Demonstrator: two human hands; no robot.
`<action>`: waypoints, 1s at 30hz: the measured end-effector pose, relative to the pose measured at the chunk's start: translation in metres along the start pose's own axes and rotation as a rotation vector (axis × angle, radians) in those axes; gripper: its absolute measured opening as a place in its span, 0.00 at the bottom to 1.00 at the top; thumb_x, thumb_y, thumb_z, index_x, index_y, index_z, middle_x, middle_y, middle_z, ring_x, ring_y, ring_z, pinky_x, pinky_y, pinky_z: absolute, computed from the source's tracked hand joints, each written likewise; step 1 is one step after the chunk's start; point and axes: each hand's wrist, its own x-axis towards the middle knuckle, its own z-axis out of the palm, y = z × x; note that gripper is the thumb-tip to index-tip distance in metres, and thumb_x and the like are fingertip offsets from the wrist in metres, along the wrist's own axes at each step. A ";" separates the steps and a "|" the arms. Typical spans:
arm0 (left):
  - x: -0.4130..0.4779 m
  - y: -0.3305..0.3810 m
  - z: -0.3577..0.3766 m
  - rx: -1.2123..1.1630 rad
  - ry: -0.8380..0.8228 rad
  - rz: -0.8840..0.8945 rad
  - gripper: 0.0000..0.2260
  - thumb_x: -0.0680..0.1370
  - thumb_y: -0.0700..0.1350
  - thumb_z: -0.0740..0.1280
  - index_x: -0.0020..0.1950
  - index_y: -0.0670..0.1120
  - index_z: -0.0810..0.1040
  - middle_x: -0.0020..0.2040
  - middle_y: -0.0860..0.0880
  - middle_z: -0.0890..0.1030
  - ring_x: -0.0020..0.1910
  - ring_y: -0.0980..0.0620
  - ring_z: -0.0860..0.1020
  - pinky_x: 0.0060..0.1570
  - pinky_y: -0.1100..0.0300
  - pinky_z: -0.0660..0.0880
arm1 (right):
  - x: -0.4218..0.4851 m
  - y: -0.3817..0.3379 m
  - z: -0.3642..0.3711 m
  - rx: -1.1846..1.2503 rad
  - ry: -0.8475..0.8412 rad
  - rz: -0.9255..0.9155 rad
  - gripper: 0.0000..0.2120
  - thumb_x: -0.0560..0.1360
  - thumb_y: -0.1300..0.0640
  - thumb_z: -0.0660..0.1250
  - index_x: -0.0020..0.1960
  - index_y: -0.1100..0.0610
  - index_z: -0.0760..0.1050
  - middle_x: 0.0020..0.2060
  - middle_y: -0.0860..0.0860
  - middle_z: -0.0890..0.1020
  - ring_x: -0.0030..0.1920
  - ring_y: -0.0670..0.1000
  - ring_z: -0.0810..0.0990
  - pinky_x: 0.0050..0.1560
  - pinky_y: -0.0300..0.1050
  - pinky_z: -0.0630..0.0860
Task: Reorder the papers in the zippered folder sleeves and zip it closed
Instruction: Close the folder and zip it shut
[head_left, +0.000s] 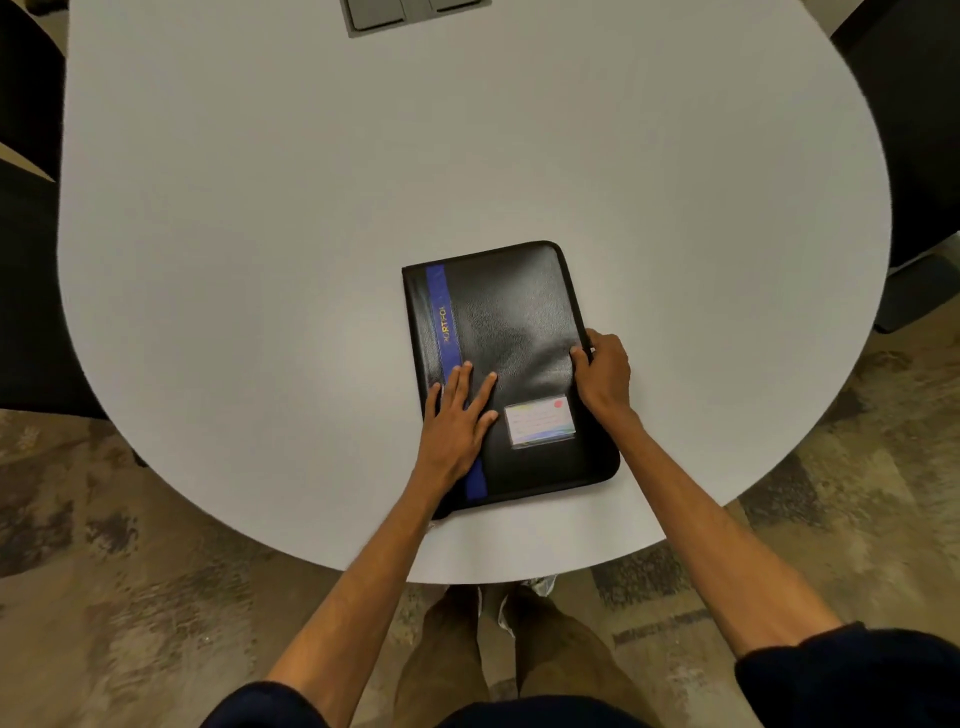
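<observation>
Closed black zippered folder (511, 322) lay flat on the pale tabletop (311, 208), close to its near edge and about midway along it, turned slightly so its spine side sat to the left. A blue stripe (444, 312) with yellow lettering ran down the cover beside the spine. A small clear card pocket (540, 421) sat on the cover toward the near right corner of the folder (the print on the card was too small to read).

We noted the left hand (457, 415) lying palm down on the near left part of the cover, fingers straight and spread apart, crossing the stripe. The right hand (605, 374) was at the folder's right edge, about halfway along it, fingers curled over that edge and the thumb on top of the cover, clamped on the folder. We could not tell whether it had the zipper pull, nor how far the zip was run.

At the far edge of the tabletop we saw a grey recessed panel (410, 13). Patterned carpet (130, 597) lay below, dark chairs (26, 312) at the sides.
</observation>
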 end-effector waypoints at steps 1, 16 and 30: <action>-0.001 0.000 0.002 0.001 0.003 -0.001 0.27 0.81 0.62 0.39 0.80 0.58 0.45 0.81 0.48 0.44 0.79 0.50 0.40 0.77 0.48 0.41 | -0.001 0.001 0.002 -0.015 0.014 -0.002 0.16 0.81 0.55 0.62 0.67 0.58 0.72 0.58 0.57 0.76 0.60 0.56 0.74 0.61 0.46 0.71; -0.014 -0.018 -0.005 -0.112 -0.048 0.140 0.32 0.80 0.66 0.42 0.81 0.52 0.44 0.81 0.47 0.41 0.78 0.51 0.35 0.76 0.55 0.34 | -0.085 -0.013 0.032 -0.101 0.166 -0.177 0.06 0.76 0.55 0.67 0.53 0.53 0.76 0.52 0.49 0.77 0.53 0.51 0.73 0.51 0.47 0.68; -0.119 -0.048 -0.002 -0.432 0.188 -0.051 0.16 0.74 0.41 0.55 0.58 0.45 0.76 0.56 0.47 0.76 0.55 0.52 0.73 0.56 0.58 0.72 | -0.218 -0.013 0.092 -0.054 -0.162 -0.165 0.13 0.78 0.47 0.65 0.39 0.52 0.77 0.29 0.45 0.76 0.29 0.45 0.75 0.34 0.40 0.76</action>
